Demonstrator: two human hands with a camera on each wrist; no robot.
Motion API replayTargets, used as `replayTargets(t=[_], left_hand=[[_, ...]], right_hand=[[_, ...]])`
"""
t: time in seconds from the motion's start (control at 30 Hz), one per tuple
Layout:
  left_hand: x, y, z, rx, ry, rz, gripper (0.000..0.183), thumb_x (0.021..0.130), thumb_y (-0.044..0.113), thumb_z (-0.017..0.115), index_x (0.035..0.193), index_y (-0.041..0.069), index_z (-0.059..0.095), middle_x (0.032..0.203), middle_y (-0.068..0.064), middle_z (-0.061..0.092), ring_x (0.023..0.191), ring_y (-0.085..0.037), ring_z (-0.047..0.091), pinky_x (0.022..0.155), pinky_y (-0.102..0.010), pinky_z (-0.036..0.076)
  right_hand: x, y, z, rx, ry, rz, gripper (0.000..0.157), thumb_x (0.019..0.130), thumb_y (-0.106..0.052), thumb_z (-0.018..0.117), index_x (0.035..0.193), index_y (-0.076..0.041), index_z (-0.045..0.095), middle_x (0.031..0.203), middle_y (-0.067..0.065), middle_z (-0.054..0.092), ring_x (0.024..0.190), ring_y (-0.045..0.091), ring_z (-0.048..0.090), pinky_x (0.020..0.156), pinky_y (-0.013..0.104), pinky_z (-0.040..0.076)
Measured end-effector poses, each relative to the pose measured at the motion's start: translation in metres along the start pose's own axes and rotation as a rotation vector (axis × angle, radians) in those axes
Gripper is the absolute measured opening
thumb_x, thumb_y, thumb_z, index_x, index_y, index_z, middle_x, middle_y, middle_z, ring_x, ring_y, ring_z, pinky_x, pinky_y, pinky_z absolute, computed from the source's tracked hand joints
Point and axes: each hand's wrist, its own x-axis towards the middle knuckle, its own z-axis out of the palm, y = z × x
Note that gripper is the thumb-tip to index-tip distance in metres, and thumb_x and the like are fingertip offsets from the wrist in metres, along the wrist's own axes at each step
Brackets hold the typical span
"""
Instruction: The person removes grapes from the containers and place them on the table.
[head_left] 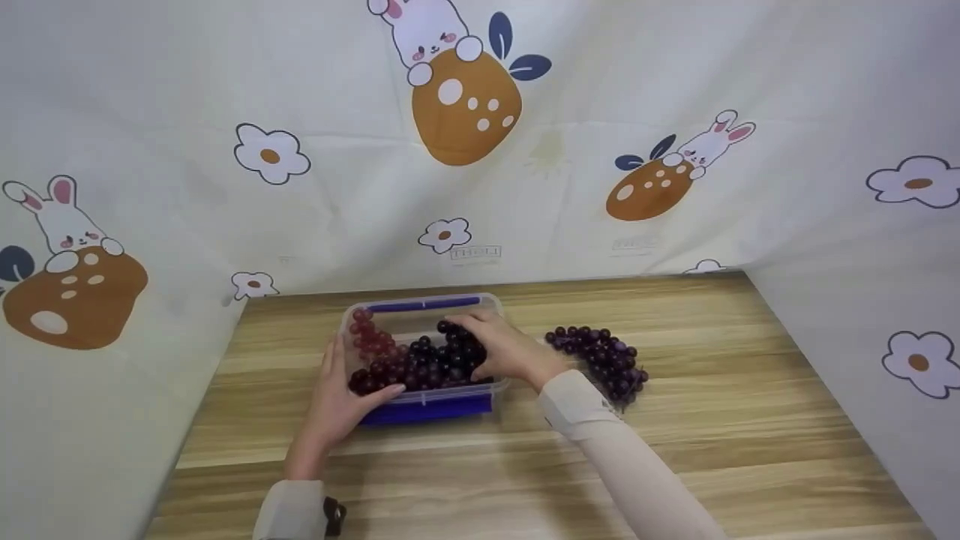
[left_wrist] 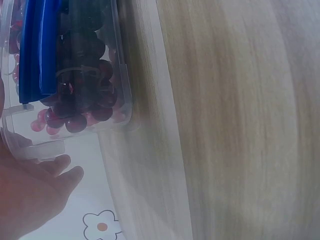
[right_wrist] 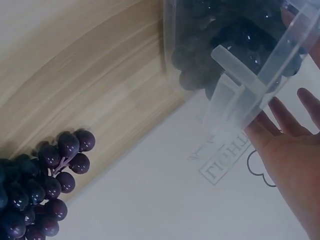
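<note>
A clear plastic container (head_left: 495, 303) with blue clips holds a red bunch of grapes (head_left: 373, 339) at its left and dark grapes along its near side. My left hand (head_left: 337, 397) rests on the container's near left corner, fingers straight along the side wall and thumb on the near rim. With my right hand (head_left: 506, 349) reaching over the right end, I grip a black bunch of grapes (head_left: 448, 352) inside, fingers at its far side and thumb nearer. In the right wrist view, the container wall partly hides the grapes and fingertips.
On the table (head_left: 675, 450), right of the container, lies another dark purple bunch of grapes (head_left: 607, 356), close to my right sleeve. One blue clip (head_left: 435, 409) hangs down on the near side. A printed cloth (head_left: 337, 210) stands behind the table and at both sides.
</note>
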Motion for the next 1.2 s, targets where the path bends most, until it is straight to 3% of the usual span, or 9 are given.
replayTargets(t=[0.53, 0.83, 1.2], left_hand=[[0.002, 0.003, 0.001, 0.015, -0.005, -0.003, 0.137, 0.084, 0.054, 0.086, 0.169, 0.014, -0.013, 0.176, -0.021, -0.013, 0.161, -0.049, -0.002, 0.127, -0.069, 0.012], [0.003, 0.002, 0.0, 0.015, -0.005, 0.002, 0.136, 0.085, 0.054, 0.086, 0.169, 0.013, -0.012, 0.176, -0.021, -0.011, 0.161, -0.047, -0.002, 0.128, -0.068, 0.012], [0.0, 0.001, 0.0, 0.028, 0.011, 0.019, 0.134, 0.086, 0.049, 0.087, 0.17, 0.013, -0.01, 0.176, -0.024, -0.009, 0.161, -0.049, -0.002, 0.128, -0.069, 0.01]], right_hand=[[0.01, 0.003, 0.008, -0.071, -0.041, -0.005, 0.099, 0.076, 0.003, 0.09, 0.162, -0.012, 0.042, 0.165, 0.025, 0.037, 0.152, 0.042, 0.038, 0.117, 0.058, 0.044], [0.014, 0.006, 0.013, -0.125, -0.053, -0.011, 0.101, 0.076, 0.002, 0.091, 0.162, -0.015, 0.042, 0.168, 0.019, 0.035, 0.154, 0.039, 0.036, 0.113, 0.054, 0.05], [0.016, 0.003, 0.019, -0.273, -0.053, -0.074, 0.095, 0.078, -0.009, 0.093, 0.16, -0.012, 0.045, 0.168, 0.018, 0.036, 0.154, 0.043, 0.035, 0.121, 0.055, 0.041]])
